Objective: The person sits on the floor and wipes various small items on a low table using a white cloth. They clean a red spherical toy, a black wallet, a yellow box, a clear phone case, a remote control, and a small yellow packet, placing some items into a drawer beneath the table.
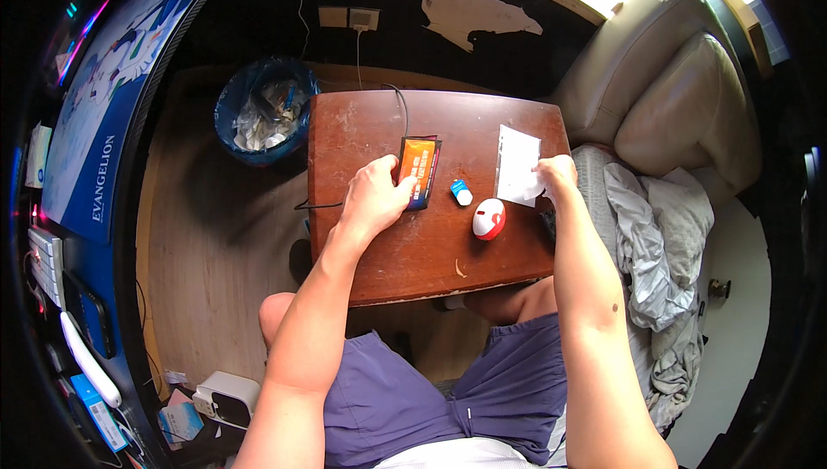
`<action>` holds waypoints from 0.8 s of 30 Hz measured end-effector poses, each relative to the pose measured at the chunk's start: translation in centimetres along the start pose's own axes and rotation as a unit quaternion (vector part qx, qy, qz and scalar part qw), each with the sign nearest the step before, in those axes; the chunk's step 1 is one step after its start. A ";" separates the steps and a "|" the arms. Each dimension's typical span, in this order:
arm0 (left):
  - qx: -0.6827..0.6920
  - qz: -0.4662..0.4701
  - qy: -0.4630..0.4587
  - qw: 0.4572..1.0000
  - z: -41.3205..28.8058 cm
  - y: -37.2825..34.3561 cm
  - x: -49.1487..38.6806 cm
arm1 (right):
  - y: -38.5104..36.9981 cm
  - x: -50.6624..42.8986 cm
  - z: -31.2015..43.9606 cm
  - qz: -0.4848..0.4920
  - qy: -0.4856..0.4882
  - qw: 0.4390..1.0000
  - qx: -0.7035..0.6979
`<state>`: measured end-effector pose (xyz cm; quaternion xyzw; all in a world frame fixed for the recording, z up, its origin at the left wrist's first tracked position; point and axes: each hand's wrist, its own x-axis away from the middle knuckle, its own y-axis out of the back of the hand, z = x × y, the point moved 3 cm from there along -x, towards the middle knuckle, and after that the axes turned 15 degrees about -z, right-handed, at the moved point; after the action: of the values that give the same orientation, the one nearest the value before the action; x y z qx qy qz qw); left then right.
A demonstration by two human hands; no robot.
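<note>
My left hand (376,196) holds a flat orange-and-dark printed packet (420,162) by its left side, thumb across its face. The packet lies at or just above the brown wooden table (413,256). At the table's right side, the fingers of my right hand (557,175) pinch white paper (520,162), which looks partly crumpled near the fingertips. Between the hands lies a small blue-and-white object (461,192). Nearer to me sits an egg-shaped white-and-red object (488,219). A dark item at the right table edge is partly hidden by my right forearm.
Beyond the table's left corner stands a blue-lined waste bin (266,114) with rubbish inside. A black cable (406,110) crosses the table's far edge. A large monitor (123,94) stands far left. A beige leather cushion (672,101) and rumpled bedding (652,243) are at right.
</note>
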<state>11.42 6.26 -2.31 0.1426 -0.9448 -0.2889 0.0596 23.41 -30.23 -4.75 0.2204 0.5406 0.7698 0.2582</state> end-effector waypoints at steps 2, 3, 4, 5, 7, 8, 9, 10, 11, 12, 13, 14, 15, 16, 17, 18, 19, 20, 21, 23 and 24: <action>0.001 0.000 -0.003 1.000 -0.1 0.1 0.0 | -0.1 0.1 0.1 0.000 0.010 1.000 -0.006; -0.001 0.001 0.000 1.000 -0.2 0.1 0.0 | 0.0 0.1 0.2 -0.004 0.010 1.000 -0.002; -0.002 0.002 0.002 1.000 -0.2 0.2 0.0 | 0.2 0.0 0.4 0.007 0.020 1.000 -0.017; -0.002 0.003 0.005 1.000 -0.2 0.2 0.0 | 0.5 0.0 0.5 0.014 0.022 0.999 -0.023; 0.009 -0.001 -0.002 1.000 -0.3 0.2 -0.1 | 1.6 0.3 1.2 0.032 0.036 0.997 -0.054; 0.014 0.000 0.001 1.000 -0.3 0.3 -0.1 | 2.5 0.6 1.6 0.058 0.037 0.996 -0.062; 0.012 -0.004 -0.002 1.000 -0.4 0.3 -0.1 | 3.5 1.0 2.0 0.089 0.042 0.992 -0.077; 0.008 -0.003 0.001 1.000 -0.3 0.4 -0.1 | 4.5 2.0 2.7 0.033 0.150 0.982 -0.109; 0.003 -0.001 0.004 1.000 -0.3 0.4 -0.1 | 5.7 3.0 3.0 -0.031 0.179 0.979 -0.095; 0.003 -0.002 0.003 1.000 -0.3 0.4 -0.1 | 6.7 4.2 3.2 -0.054 0.226 0.966 -0.112; 0.004 -0.003 0.002 1.000 -0.3 0.5 -0.1 | 7.5 5.6 3.3 -0.084 0.260 0.955 -0.114; 0.005 -0.004 0.000 1.000 -0.4 0.5 -0.1 | 8.0 7.1 3.3 -0.087 0.300 0.942 -0.121; 0.006 -0.005 0.000 1.000 -0.4 0.5 -0.1 | 8.4 8.6 3.4 -0.093 0.350 0.923 -0.130; 0.007 -0.006 0.000 1.000 -0.3 0.5 -0.1 | 8.9 9.9 3.2 -0.093 0.387 0.906 -0.141; 0.008 -0.005 0.002 1.000 -0.3 0.5 -0.1 | 9.6 11.5 3.7 -0.134 0.523 0.811 -0.225; 0.010 -0.010 0.002 1.000 -0.3 0.5 0.0 | 10.0 12.3 3.3 -0.146 0.534 0.800 -0.234; 0.013 -0.012 0.005 1.000 -0.2 0.5 0.0 | 10.3 13.0 2.8 -0.153 0.538 0.797 -0.228; 0.013 -0.014 0.012 1.000 -0.1 0.4 0.0 | 10.4 13.6 2.6 -0.168 0.565 0.771 -0.240; 0.016 -0.016 0.009 1.000 -0.1 0.4 0.0 | 10.3 13.9 2.4 -0.136 0.586 0.755 -0.262; 0.019 -0.018 0.012 1.000 0.1 0.3 0.0 | 9.7 14.2 2.0 -0.107 0.585 0.754 -0.280; 0.018 -0.020 0.012 1.000 0.2 0.3 -0.1 | 9.3 14.1 1.8 -0.089 0.573 0.768 -0.274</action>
<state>11.37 6.60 -2.34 0.1657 -0.9462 -0.2709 0.0624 12.18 -22.56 5.46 -0.3901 0.3714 0.8424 0.0172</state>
